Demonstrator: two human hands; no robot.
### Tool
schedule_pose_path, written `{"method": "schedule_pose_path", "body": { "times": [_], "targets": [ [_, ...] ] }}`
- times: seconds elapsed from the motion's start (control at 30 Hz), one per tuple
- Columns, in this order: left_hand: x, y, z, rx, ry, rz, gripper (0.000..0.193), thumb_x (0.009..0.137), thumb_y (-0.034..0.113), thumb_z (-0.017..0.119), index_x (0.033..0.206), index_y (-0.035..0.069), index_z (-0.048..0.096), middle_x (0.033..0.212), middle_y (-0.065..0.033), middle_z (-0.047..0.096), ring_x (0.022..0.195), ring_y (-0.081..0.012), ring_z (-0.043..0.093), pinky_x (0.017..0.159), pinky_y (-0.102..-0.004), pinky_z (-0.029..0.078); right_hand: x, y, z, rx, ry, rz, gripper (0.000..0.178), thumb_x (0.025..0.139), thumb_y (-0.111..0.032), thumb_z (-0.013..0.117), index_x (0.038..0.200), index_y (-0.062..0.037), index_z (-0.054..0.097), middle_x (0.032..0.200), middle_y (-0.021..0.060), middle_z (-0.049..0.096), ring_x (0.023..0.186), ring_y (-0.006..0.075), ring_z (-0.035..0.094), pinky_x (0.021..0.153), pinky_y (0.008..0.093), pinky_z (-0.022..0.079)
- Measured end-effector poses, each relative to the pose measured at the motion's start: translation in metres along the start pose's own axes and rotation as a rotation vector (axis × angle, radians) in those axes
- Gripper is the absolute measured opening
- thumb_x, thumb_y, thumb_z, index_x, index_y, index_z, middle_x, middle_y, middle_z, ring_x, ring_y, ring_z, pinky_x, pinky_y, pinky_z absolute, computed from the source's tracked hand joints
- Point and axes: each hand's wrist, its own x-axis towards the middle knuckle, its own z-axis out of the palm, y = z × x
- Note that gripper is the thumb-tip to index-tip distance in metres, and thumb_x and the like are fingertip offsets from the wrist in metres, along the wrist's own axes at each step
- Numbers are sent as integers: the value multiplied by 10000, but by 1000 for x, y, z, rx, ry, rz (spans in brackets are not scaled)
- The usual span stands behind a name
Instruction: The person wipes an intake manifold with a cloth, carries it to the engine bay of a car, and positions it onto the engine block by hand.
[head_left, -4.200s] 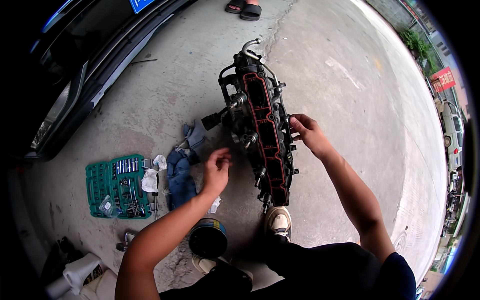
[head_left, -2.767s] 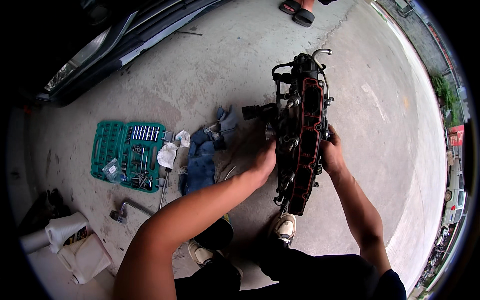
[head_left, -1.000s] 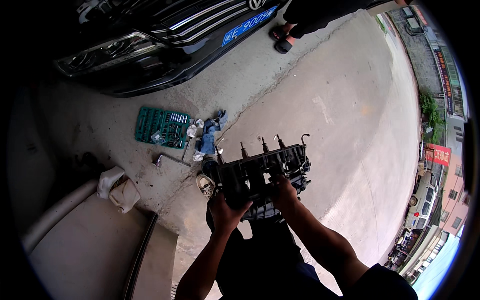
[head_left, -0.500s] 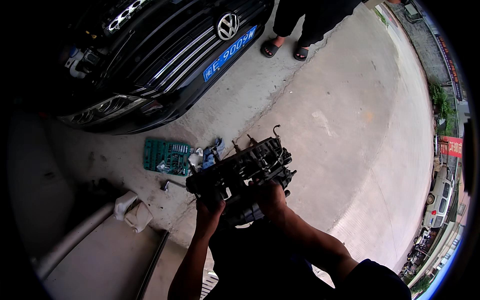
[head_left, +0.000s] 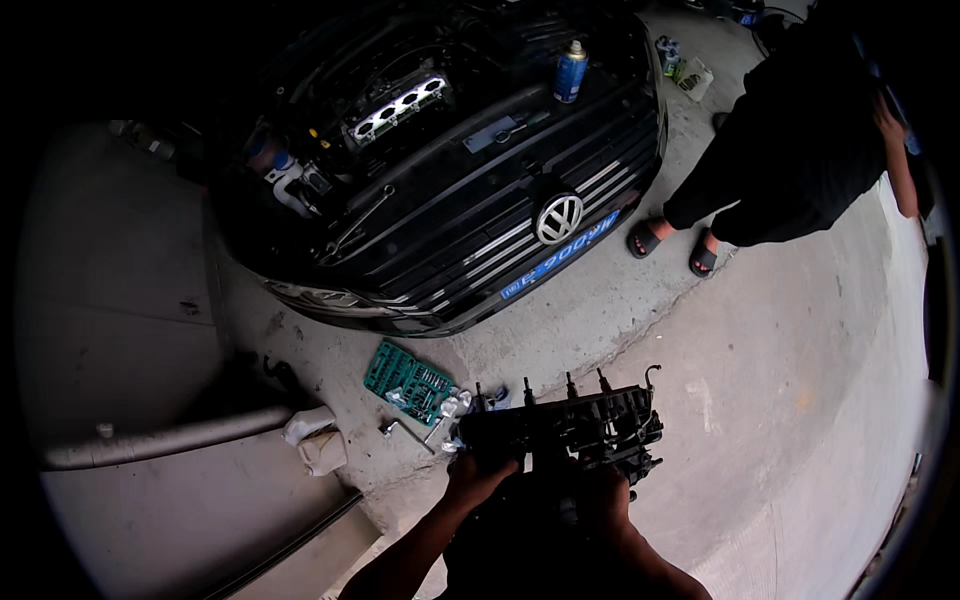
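Black, elongated, ribbed engine manifold (head_left: 592, 415), held in front of the torso above the ground. The left hand (head_left: 482, 480) and right hand (head_left: 607, 492) are curled around its near side; fingertips are lost in shadow. Probably stiff and fairly heavy, best gripped by the solid body, clear of the slender metal prongs (head_left: 528, 391). Below: grey concrete floor (head_left: 750, 430) with open green plastic tool case (head_left: 408, 382). Beyond: glossy black car (head_left: 450, 220), engine bay exposed; dark-clothed co-worker (head_left: 800, 170) standing beside it.
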Motion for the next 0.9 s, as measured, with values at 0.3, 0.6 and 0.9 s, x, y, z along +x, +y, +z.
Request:
{"method": "schedule_pose_path", "body": {
  "times": [0.3, 0.6, 0.9],
  "targets": [
    [4, 115, -85, -277, 77, -21, 414, 723, 229, 769, 1057, 17, 643, 961, -117, 688, 879, -197, 658, 750, -313, 508, 83, -50, -177, -463, 222, -93, 102, 748, -169, 625, 838, -208, 653, 848, -51, 644, 813, 151, 625, 499, 262, 477],
    [124, 185, -235, -623, 212, 124, 316, 752, 180, 747, 978, -14, 642, 837, -81, 664, 742, -146, 610, 667, -285, 485, 274, -133, -288, 100, 408, -219, 172, 781, -128, 607, 916, -197, 686, 892, -5, 659, 806, 168, 628, 825, 302, 501],
    [252, 223, -337, -621, 290, 187, 236, 752, 245, 733, 810, 31, 654, 675, -65, 652, 595, -154, 629, 534, -278, 480, 440, -156, -301, 1101, 265, 182, 105, 837, -75, 637, 936, -43, 651, 979, 57, 654, 860, 163, 648, 714, 266, 542]
  ]
}}
